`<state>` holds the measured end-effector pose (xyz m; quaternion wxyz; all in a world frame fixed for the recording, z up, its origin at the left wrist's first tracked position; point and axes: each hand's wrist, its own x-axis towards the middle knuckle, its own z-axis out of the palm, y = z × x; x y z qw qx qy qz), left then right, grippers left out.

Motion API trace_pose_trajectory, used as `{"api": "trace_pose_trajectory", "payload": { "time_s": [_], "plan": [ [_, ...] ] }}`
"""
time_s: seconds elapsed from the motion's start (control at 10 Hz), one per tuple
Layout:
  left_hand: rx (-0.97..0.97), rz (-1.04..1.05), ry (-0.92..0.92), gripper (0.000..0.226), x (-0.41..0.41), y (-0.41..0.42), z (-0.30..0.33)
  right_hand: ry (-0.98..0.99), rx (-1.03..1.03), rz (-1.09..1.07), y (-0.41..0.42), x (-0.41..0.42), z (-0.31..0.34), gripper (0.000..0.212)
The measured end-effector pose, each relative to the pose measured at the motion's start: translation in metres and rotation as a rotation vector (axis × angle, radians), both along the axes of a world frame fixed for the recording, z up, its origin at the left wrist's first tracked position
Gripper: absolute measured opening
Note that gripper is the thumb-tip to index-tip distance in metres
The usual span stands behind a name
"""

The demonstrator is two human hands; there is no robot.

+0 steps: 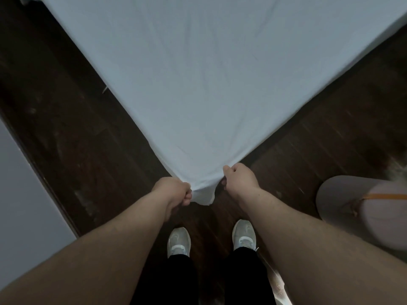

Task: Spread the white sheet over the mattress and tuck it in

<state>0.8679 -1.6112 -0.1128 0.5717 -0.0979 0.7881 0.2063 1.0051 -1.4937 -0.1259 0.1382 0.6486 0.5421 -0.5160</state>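
Two hands share one corner of the white sheet, which lies spread across the mattress with only faint creases and comes to a point just in front of the person's shoes, hanging off the bed corner over the dark wooden floor. The left hand has its fingers curled tight round the bunched tip of the corner, forearm reaching straight out from the lower left. The right hand pinches the sheet's right edge just beside it, thumb on top and the other fingers tucked beneath the cloth, its wrist turned slightly inward. To do this step well, I judge both hands should pull evenly toward the body so the corner sits centred on the mattress corner, then draw the slack down and fold it under, keeping tension so no new wrinkles form. A grey stool-like seat stands to the right
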Motion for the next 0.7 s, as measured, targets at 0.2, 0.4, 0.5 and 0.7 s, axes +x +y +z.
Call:
{"api": "trace_pose_trajectory", "payload": {
  "time_s": [0.2, 0.4, 0.5, 0.7],
  "plan": [
    [0.059, -0.741, 0.647, 0.018, 0.005, 0.013, 0.026, -0.048, 0.404, 0.180, 0.008, 0.000, 0.025, 0.030],
    [0.136, -1.242, 0.553, 0.098, -0.010, 0.034, 0.021, -0.103, 0.566, 0.834, 0.035, -0.031, 0.023, 0.080],
    [0.066, -1.384, 0.409, 0.091, -0.007, 0.036, 0.029, -0.182, 0.369, 0.977, 0.029, -0.021, 0.023, 0.093],
    [0.036, -1.299, 0.317, 0.057, -0.029, 0.044, 0.086, -0.172, 0.379, 0.826, 0.048, -0.020, 0.083, 0.047]
  ]
}}
